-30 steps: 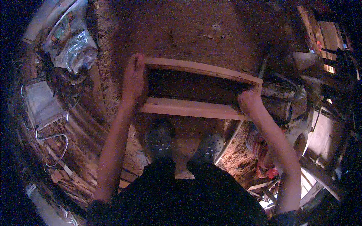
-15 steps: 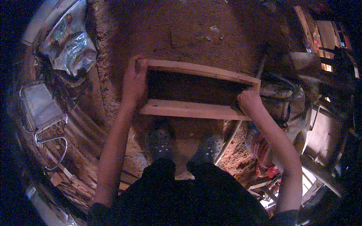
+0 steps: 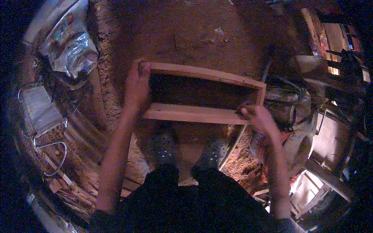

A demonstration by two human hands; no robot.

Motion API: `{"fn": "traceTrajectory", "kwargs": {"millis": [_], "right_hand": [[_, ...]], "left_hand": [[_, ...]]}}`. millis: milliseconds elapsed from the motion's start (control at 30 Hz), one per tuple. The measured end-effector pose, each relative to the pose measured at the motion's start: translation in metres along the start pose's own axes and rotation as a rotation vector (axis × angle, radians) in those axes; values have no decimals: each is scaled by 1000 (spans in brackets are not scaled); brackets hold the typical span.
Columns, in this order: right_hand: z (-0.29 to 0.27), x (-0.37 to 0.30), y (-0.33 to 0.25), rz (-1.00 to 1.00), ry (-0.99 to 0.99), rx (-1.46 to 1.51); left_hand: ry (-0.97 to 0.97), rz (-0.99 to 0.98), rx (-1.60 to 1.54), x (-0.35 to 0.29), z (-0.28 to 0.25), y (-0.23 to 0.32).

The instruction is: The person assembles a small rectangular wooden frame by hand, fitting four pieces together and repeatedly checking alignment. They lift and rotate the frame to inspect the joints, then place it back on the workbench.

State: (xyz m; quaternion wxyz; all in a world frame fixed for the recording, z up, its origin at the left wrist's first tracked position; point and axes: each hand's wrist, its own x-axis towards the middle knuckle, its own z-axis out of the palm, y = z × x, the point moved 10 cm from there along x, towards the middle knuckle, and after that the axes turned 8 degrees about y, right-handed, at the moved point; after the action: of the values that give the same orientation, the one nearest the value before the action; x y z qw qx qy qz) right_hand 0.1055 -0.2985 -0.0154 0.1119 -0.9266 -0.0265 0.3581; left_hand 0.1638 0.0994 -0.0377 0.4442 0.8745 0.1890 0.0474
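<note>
A long rectangular wooden frame [image 3: 194,113] of pale boards is held level in front of me, above my shoes; its inside is dark. My left hand [image 3: 136,87] is closed round the left end, thumb up by the far corner, somewhat blurred. At the near right corner, my right hand [image 3: 257,115] has its fingers curled over the near board, with the fingertips on the inner side. Shadow hides part of those fingertips. Whether the frame has a bottom panel, I cannot tell.
Brown earth floor [image 3: 175,31] stretches ahead, with a scrap of litter [image 3: 219,35] on it. At left lie a shiny plastic sheet [image 3: 75,54] and a pale panel with a wire frame [image 3: 42,110]. Dark-grey clogs [image 3: 165,149] are on my feet. Clutter stands at right, beside a pale board [image 3: 330,136].
My right hand has slid from the frame's right end toward me onto the near corner, and its forearm has swung inward. My left hand keeps its hold; the frame has barely shifted.
</note>
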Motion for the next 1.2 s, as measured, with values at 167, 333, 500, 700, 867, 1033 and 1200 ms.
{"fn": "traceTrajectory", "kwargs": {"millis": [167, 333, 500, 700, 867, 1033, 1200], "right_hand": [[46, 16, -36, 13, -31, 384], [36, 7, -118, -300, 35, 443], [22, -15, -59, -139, 191, 194], [-16, -67, 34, 62, 446, 542], [-51, -78, 61, 255, 977, 722], [-39, -90, 41, 384, 1009, 692], [-54, -92, 28, -25, 1162, 543]], "left_hand": [[15, 46, 45, 8, 4, -14], [-17, 11, 44, 14, 4, -20], [-30, 62, 68, 14, 0, -3], [50, 130, 37, -2, -7, 3], [8, 148, 117, 6, -1, 1], [-65, -56, 1, 7, 0, -7], [-19, -82, 31, 0, -5, 2]]}}
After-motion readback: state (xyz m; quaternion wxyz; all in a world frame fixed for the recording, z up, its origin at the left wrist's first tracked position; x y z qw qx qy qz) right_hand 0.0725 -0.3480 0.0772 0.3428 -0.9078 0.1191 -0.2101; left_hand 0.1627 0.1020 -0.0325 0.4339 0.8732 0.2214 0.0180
